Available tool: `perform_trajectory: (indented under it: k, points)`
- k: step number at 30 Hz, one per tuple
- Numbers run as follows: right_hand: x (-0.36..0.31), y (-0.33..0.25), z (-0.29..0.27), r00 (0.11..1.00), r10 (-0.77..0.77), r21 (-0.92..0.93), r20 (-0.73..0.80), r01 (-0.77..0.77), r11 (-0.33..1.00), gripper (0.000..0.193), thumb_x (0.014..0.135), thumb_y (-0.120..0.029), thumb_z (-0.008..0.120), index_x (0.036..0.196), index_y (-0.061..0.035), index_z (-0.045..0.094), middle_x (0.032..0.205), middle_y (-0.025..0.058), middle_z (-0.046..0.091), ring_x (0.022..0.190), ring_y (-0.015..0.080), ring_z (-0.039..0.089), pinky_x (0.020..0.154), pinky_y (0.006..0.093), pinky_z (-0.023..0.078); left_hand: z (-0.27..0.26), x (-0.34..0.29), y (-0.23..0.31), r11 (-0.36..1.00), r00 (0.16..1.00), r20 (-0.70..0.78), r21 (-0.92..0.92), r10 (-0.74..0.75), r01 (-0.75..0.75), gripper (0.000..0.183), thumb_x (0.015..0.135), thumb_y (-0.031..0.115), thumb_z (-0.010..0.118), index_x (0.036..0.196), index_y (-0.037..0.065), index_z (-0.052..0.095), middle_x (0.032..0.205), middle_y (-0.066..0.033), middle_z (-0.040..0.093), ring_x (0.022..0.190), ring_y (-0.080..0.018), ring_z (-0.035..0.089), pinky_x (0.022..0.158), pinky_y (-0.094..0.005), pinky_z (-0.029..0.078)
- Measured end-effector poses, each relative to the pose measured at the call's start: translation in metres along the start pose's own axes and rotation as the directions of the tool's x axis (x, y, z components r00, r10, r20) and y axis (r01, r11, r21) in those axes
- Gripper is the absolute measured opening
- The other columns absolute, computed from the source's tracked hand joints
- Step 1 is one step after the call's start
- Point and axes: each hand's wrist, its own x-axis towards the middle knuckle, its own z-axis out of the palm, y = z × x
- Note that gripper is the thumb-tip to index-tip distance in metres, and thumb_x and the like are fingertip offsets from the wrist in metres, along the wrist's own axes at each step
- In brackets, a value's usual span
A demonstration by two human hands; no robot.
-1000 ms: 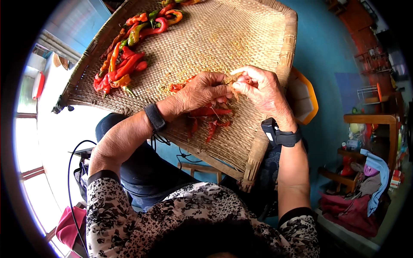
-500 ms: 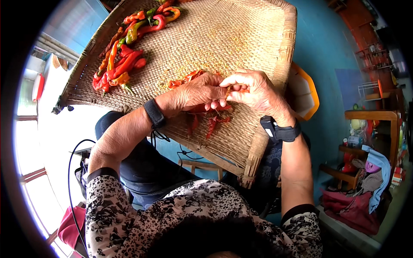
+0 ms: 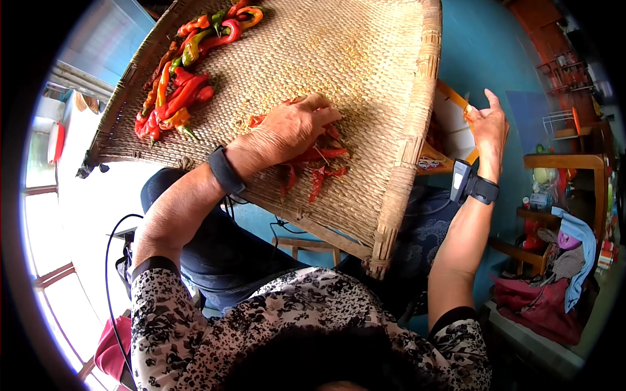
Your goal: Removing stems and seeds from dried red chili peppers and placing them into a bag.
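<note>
Over the near half of the woven tray, my left hand is curled with its fingers closed on a red chili pepper piece; its fingertips are partly hidden. Below that hand lie split, dried-looking red chili peppers, and pale yellow seeds are scattered beyond it. My right hand is out past the tray's right edge, at the orange rim of a white-walled container. One finger points up, apart from the thumb, and I see nothing held there.
Whole red, orange and green peppers lie along the tray's left side. The tray rests over my knees, with a small wooden stool below. To the right stands a wooden shelf frame with cloths heaped by it. A black cable hangs at left.
My right hand has left the other hand and swung right to the container's rim, its fingers parting. My left hand has stayed over the red pepper pieces, turning palm down.
</note>
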Motion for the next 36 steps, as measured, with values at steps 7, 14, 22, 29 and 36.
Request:
perform_trajectory:
  k: [7,14,22,29,36]
  points:
    - [0.014,0.023,0.006,0.989,-0.113,-0.350,-0.093,0.074,0.934,0.029,0.084,-0.015,0.064,0.111,-0.0036,0.060,0.088,0.0148,0.066,0.080,0.0281,0.065,0.074,0.0380,0.050,0.012,0.002,-0.007,0.951,0.996,0.062,0.298,0.064,-0.080,0.023,0.083,0.015,0.060,0.105,0.009,0.061,0.108,-0.0082,0.055,0.091,-0.0272,0.061,0.075,-0.0357,0.054]
    - [-0.006,-0.039,0.022,0.947,-0.316,0.487,0.064,0.246,0.838,0.022,0.084,-0.016,0.066,0.102,-0.0025,0.065,0.086,0.0055,0.067,0.075,0.0116,0.060,0.068,0.0267,0.049,-0.003,0.009,-0.006,0.996,0.996,0.020,0.025,-0.086,0.086,0.011,0.083,0.013,0.062,0.093,0.009,0.063,0.090,-0.0074,0.061,0.080,-0.0242,0.062,0.071,-0.0345,0.052]
    - [-0.045,-0.101,0.048,0.624,-0.610,0.668,0.487,0.183,0.721,0.035,0.079,-0.009,0.071,0.113,-0.0099,0.061,0.087,0.0070,0.064,0.075,0.0125,0.061,0.066,0.0265,0.052,-0.015,0.012,0.001,0.542,0.936,0.232,-0.768,-0.263,0.342,0.011,0.091,0.012,0.060,0.100,0.007,0.057,0.086,0.0042,0.056,0.075,-0.0037,0.052,0.065,-0.0195,0.045]
    - [-0.043,-0.104,0.061,0.679,-0.567,0.699,0.467,0.109,0.706,0.016,0.083,-0.015,0.068,0.085,-0.0016,0.060,0.066,0.0036,0.060,0.062,0.0082,0.056,0.058,0.0249,0.046,-0.004,0.013,0.001,0.416,0.954,0.259,-0.859,-0.151,0.300,0.016,0.087,0.008,0.065,0.100,0.006,0.056,0.089,0.0028,0.057,0.079,-0.0053,0.054,0.067,-0.0219,0.046]
    - [-0.034,-0.092,0.050,0.777,-0.500,0.711,0.384,0.097,0.697,0.017,0.085,-0.018,0.067,0.082,-0.0029,0.062,0.060,-0.0020,0.053,0.054,0.0051,0.044,0.049,0.0234,0.036,-0.005,0.010,0.001,0.420,0.928,0.295,-0.830,-0.226,0.366,0.014,0.092,0.015,0.058,0.103,0.006,0.055,0.085,0.0032,0.059,0.066,-0.0032,0.051,0.057,-0.0179,0.043]
